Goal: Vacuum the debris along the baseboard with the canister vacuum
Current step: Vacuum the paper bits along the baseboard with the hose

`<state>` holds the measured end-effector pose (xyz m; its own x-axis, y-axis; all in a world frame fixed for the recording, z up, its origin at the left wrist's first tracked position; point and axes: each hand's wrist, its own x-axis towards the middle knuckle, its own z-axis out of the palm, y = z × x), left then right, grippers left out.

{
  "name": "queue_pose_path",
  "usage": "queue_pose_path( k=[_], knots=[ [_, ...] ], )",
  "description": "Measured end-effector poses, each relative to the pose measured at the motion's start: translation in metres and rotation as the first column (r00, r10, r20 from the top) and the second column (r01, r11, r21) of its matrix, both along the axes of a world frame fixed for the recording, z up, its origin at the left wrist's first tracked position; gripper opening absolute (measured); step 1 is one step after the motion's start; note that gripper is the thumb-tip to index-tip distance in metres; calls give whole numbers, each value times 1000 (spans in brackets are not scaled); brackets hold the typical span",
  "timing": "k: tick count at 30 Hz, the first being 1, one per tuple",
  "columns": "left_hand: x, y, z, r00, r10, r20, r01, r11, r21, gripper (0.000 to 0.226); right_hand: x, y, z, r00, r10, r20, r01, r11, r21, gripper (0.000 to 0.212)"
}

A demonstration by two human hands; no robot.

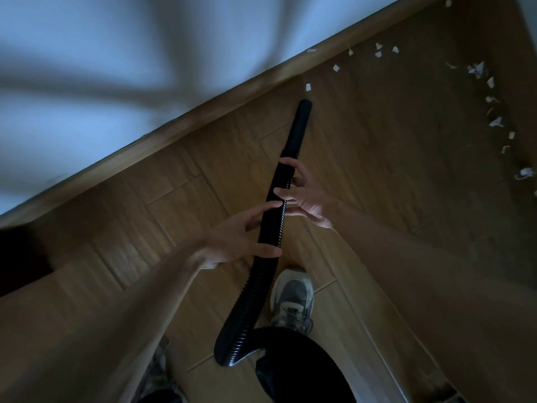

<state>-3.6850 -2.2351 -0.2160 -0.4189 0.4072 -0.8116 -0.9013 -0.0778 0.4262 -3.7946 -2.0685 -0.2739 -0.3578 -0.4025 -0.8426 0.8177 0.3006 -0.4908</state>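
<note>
- One black ribbed hose point(270, 228), ending in one smooth black nozzle point(299, 126); nozzle tip sits just beside the baseboard point(203, 114), pointing up along it.
- Two hands on the hose. Left hand point(241, 239) wraps it lower down, thumb and fingers loosely curled around. Right hand point(305, 196) grips higher up, where hose meets nozzle, fingers closed across it.
- Hose loops down near the bottom of the frame and runs into a dark rounded shape, partly hidden; cannot tell what it is.
- One grey shoe point(292, 298) on the floor point(377, 184) just behind the hose.
- Paper scraps point(377, 50): roughly eight small white bits near the baseboard ahead of the nozzle, nearest one point(308, 87) just beyond the tip; about ten more trail down the right side, some crumpled.
- Wall point(145, 53) above the baseboard is pale, blurred with shadows.
- Open wood floor between nozzle and right-hand scraps.
</note>
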Motion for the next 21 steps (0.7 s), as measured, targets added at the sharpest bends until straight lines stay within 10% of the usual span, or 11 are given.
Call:
queue_pose_path(
  k=[21],
  knots=[
    [-8, 5, -15, 998, 55, -23, -55, 998, 19, 89, -19, -5, -3, 998, 64, -16, -64, 998, 25, 65]
  ],
)
